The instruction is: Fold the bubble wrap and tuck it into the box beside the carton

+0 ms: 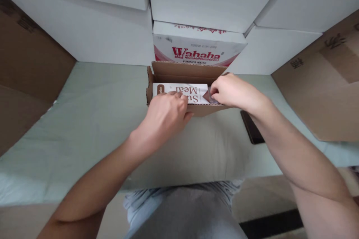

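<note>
An open brown cardboard box (pixel 202 111) stands on the covered table in front of me. Inside it lies a white carton (pixel 198 95) with brown lettering, upside down to me, reading "Meal". My left hand (pixel 169 112) reaches over the box's near wall, its fingers resting on the white carton and its thumb apart outside the wall. At the box's right end, my right hand (pixel 228 89) has its fingers pinched together at some clear plastic wrap (pixel 213 100) beside the carton. Its fingertips are partly hidden inside the box.
A black phone (pixel 252 129) lies on the green table cover (pixel 106 119) beneath my right forearm. Behind the open box stands a Wahaba-printed carton (pixel 196 50), among stacked white boxes (pixel 112 26). Large brown cartons stand at the left (pixel 30 63) and right (pixel 325 78).
</note>
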Demonstrator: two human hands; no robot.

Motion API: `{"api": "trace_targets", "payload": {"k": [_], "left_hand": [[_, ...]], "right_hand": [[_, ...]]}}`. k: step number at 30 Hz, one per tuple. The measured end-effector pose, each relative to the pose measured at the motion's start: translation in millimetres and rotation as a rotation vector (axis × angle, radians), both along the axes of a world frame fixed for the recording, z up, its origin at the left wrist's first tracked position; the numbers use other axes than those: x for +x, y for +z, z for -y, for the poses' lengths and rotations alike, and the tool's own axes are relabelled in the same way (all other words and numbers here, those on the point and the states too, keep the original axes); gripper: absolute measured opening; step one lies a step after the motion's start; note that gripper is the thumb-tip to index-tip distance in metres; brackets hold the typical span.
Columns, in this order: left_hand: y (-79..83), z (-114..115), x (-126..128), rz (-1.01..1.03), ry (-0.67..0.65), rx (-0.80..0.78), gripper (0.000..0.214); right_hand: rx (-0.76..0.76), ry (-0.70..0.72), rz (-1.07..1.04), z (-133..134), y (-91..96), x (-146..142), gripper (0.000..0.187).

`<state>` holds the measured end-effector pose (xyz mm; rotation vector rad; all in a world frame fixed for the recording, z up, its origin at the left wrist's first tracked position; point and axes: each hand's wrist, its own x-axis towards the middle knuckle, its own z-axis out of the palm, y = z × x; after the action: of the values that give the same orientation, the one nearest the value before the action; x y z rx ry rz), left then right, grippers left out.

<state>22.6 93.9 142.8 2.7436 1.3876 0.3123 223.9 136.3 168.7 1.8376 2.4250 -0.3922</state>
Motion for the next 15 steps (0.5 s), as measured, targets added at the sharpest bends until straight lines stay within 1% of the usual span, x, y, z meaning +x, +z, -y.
{"api": "trace_targets", "payload": {"k": [1, 3, 5, 6, 7, 8, 9, 10, 11, 12, 13, 15], "left_hand": [[0.2, -1, 0, 0.002, 0.007, -0.007, 0.020], [0.9, -4, 0, 0.029, 0.004, -0.011, 0.019], [0.7, -3, -5, 0.130, -0.045, 0.030, 0.018], [-0.9, -1, -9, 0.213, -0.070, 0.072, 0.021], [-4.2, 2, -15, 0.318, -0.074, 0.130, 0.027], [-9.7, 6, -22, 0.434, -0.052, 0.186, 0.036], [-17.9, 10, -29, 0.558, 0.021, 0.243, 0.045], [-28.7, 15, -36, 0.681, 0.128, 0.281, 0.053], [-41.9, 19, -43, 0.787, 0.236, 0.280, 0.061], [-56.9, 22, -49, 0.870, 0.326, 0.244, 0.067], [-72.8, 24, -52, 0.919, 0.375, 0.158, 0.070], [-103.7, 27, -52, 0.978, 0.406, -0.094, 0.071]], "right_hand": [[0.009, 0.002, -0.030, 0, -0.3, -1, 0.015], [0.120, -0.049, -0.159, 4, 2.1, 3, 0.010], [0.327, -0.149, -0.359, 14, 3.1, 12, 0.014], [0.437, -0.205, -0.471, 21, 0.4, 19, 0.017], [0.534, -0.258, -0.587, 28, -5.7, 26, 0.020], [0.605, -0.308, -0.708, 35, -15.8, 34, 0.022], [0.640, -0.350, -0.813, 42, -29.7, 41, 0.024], [0.642, -0.385, -0.912, 49, -46.8, 46, 0.027], [0.578, -0.422, -1.003, 55, -66.0, 49, 0.032], [0.496, -0.456, -1.067, 60, -85.9, 49, 0.041], [0.416, -0.468, -1.122, 65, -104.9, 46, 0.049], [0.285, -0.461, -1.176, 73, -135.7, 33, 0.057]]}}
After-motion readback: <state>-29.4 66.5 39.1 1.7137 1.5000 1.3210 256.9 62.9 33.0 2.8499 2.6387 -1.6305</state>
